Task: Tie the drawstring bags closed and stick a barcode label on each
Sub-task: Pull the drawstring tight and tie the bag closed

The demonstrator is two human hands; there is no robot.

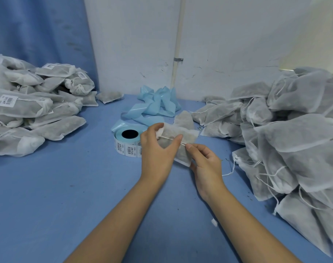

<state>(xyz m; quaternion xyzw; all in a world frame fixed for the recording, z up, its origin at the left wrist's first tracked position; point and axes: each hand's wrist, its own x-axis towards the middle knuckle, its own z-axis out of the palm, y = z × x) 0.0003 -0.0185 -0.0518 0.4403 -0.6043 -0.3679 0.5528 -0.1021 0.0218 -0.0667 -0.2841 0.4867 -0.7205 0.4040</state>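
A small white drawstring bag (178, 141) is being held above the middle of the blue desk (67, 186) by both hands. Its gathered top end is being pinched by the fingers of the left hand (158, 149), with the thumb pressed against the bag's face. The white drawstring (173, 139) is being gripped at its end between the thumb and forefinger of the right hand (205, 164), and is being stretched taut across the bag from one hand to the other. The bag's lower end is being supported by the remaining right fingers.

Just behind the left hand, a roll of barcode labels (126, 141) is lying flat on the desk, partly hidden by that hand. Beyond it, toward the far edge, a tangle of light blue backing strip (158, 103) is being left loose against the wall. A pile of labelled bags (29, 107) is being kept along the left edge, and a larger heap of bags (287, 133) with loose strings is being kept along the right edge.
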